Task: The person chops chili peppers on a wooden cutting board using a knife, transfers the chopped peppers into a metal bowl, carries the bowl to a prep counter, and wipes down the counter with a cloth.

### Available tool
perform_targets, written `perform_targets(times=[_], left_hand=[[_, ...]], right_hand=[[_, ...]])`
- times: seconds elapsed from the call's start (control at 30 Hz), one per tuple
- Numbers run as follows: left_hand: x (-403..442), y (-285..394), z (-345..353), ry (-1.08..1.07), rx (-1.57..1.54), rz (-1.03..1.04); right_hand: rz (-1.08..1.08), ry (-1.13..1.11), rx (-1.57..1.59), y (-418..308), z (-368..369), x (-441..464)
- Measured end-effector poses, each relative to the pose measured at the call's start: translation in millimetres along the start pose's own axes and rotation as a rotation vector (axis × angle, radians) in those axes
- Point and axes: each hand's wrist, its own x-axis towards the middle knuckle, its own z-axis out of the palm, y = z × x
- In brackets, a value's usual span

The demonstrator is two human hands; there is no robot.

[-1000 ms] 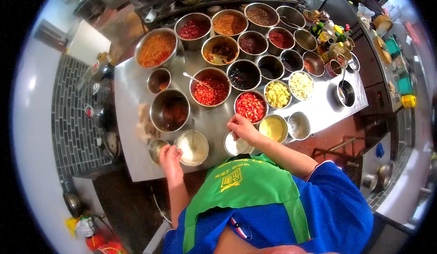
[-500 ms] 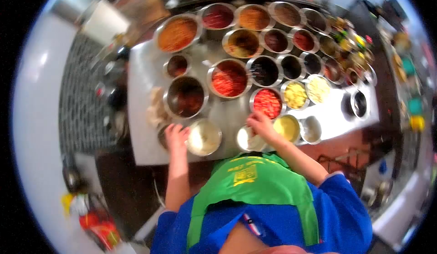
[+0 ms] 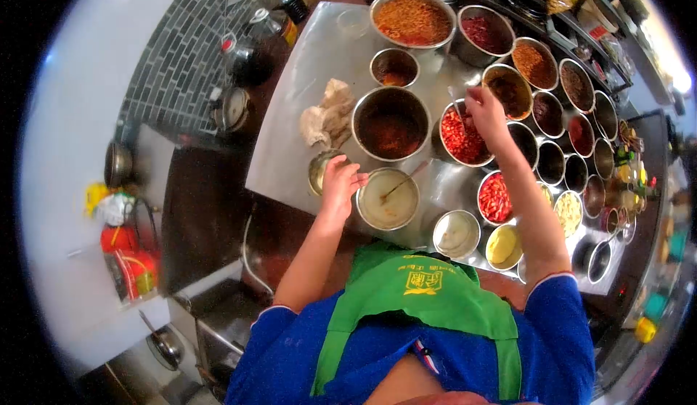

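Note:
My left hand is at the table's near edge, its fingers loosely bent and apart, with nothing visible in them. It hovers between a small metal bowl, partly hidden behind it, and a wide bowl of pale cream-coloured contents with a spoon in it. My right hand reaches over a steel pot of chopped red chilies, fingers closed together. A metal spoon stands in that pot right beside the fingers; whether they grip it, I cannot tell.
A crumpled beige cloth lies left of a dark sauce pot. Several steel pots of sauces and spices, including an orange one, crowd the right and back. A bowl of white paste and a yellow one sit near the front edge.
My right hand has gone from above the white bowl to the chili pot farther back. The view has turned, so the table appears tilted. My left hand stays near the small bowl.

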Motion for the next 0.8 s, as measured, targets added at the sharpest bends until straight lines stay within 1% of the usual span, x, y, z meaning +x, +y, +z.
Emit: perform_targets(times=[0.03,0.07,0.1,0.13,0.17,0.27,0.33,0.47,0.53,0.63,0.67,0.7,0.77,0.8], left_hand=[[-3,1,-5,-0.024,-0.003,0.022],[-6,4,-10,-0.034,-0.015,0.037],[-9,8,-14,-0.036,-0.026,0.052],[-16,10,-21,-0.030,-0.037,0.059],[-24,13,-28,-0.007,-0.067,0.114],[-40,23,-59,0.178,-0.047,0.200],[-48,25,-89,0.327,-0.059,0.223],[-62,17,-136,0.487,-0.115,0.176],[-68,11,-148,0.486,-0.150,0.163],[-70,0,-153,0.471,-0.203,0.137],[-70,-1,-151,0.466,-0.194,0.128],[-71,2,-143,0.462,-0.184,0.119],[-72,3,-138,0.453,-0.170,0.108],[-71,1,-137,0.443,-0.167,0.107]], right_hand=[[-0.054,0.006,-0.107,-3,11,20],[-0.079,-0.017,-0.143,-3,17,32],[-0.035,-0.052,-0.137,5,29,53],[0.034,-0.124,-0.131,-3,36,63],[0.053,-0.171,-0.053,-2,46,72],[0.031,-0.183,-0.169,11,73,107],[0.056,-0.204,-0.177,17,85,128],[0.024,-0.302,-0.281,7,104,158],[0.034,-0.336,-0.357,-7,116,169],[0.192,-0.500,-0.530,-14,129,188],[0.188,-0.412,-0.427,12,140,198],[0.034,-0.420,-0.399,46,151,208],[0.177,-0.288,-0.437,20,161,192],[0.210,-0.256,-0.460,7,163,182]])
